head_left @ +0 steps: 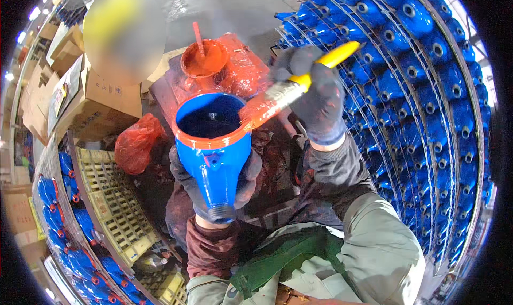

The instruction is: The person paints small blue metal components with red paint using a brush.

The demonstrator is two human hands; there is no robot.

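My left hand (245,179), in a dark glove, is closed round a blue funnel-shaped metal housing (214,163) from beneath. The housing's wide mouth tilts up and away, and its threaded neck points toward me. Red-orange paint covers much of the rim. In my gloved right hand (315,94) is a paintbrush (275,99) with a yellow handle, gripped near the ferrule. Its red-coated bristles touch the rim's right side. Just beyond stands a red paint bowl (206,59) with a stick in it, beside a red plastic-wrapped bundle (241,64).
Wire racks of blue housings (411,91) rise on my right. Cardboard boxes (101,99), a red plastic bag (140,143) and a cream slatted pallet (109,187) lie to the left. More blue housings (75,257) with red rims sit at lower left. Another person (124,35) is across from me.
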